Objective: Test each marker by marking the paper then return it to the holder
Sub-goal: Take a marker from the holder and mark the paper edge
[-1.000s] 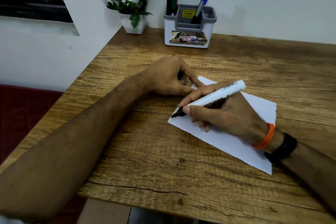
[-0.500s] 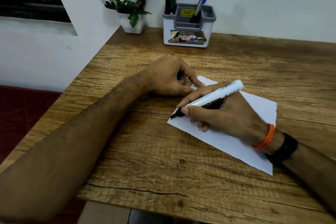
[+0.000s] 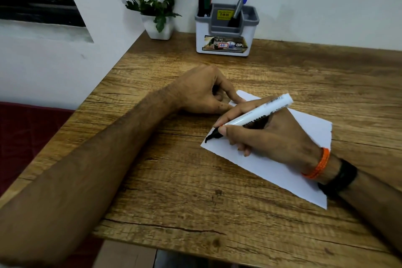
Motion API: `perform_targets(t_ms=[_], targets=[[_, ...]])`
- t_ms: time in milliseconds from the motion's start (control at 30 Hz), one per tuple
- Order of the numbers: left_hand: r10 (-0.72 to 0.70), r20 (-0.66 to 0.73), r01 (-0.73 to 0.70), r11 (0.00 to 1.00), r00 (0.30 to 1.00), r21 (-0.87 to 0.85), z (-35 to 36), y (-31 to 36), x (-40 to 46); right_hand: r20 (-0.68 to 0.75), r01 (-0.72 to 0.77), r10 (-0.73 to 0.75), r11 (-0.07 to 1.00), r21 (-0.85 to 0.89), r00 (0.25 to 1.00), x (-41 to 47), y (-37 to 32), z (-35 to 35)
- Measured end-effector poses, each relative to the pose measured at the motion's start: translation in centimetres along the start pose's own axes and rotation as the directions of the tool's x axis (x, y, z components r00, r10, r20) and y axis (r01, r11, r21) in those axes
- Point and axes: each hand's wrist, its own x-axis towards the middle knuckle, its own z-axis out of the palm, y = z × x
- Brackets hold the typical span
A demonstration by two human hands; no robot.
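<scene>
White-barrelled, the marker (image 3: 254, 116) lies slanted in your right hand (image 3: 267, 135), pinched near its black tip, which points down-left and touches the paper's (image 3: 272, 167) near-left corner. Its rear end rises up-right. Your left hand (image 3: 202, 91), fingers curled, presses the paper's far corner.

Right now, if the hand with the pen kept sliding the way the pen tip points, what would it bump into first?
The right hand aims its white marker toward the near-left. It would first run off the white paper sheet onto the bare wooden table; beyond that lies the left forearm, though depth is unclear.
</scene>
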Motion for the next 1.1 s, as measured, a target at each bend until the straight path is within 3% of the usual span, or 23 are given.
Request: perform_targets(t_ms=[667, 833, 1000, 1100], targets=[[-0.002, 0.005, 0.002, 1.0, 1.0, 0.01, -0.23, 0.04, -0.03, 0.02, 0.008, -0.007, 0.999, -0.031, 1.0, -0.02, -0.09, -0.04], [0.001, 0.016, 0.0, 1.0, 1.0, -0.006, -0.22, 0.0, -0.03, -0.043, -0.008, 0.008, 1.0, -0.009, 0.999, 0.23, 0.22, 0.03], [-0.003, 0.021, 0.003, 1.0, 1.0, -0.003, -0.28, 0.08, -0.06, 0.03, 0.04, -0.04, 0.999, -0.018, 0.999, 0.06, 0.16, 0.11], [-0.004, 0.021, 0.004, 1.0, 1.0, -0.004, -0.31, 0.2, -0.05, -0.021, 0.019, -0.018, 1.0, 0.017, 1.0, 0.26, 0.42, 0.05]])
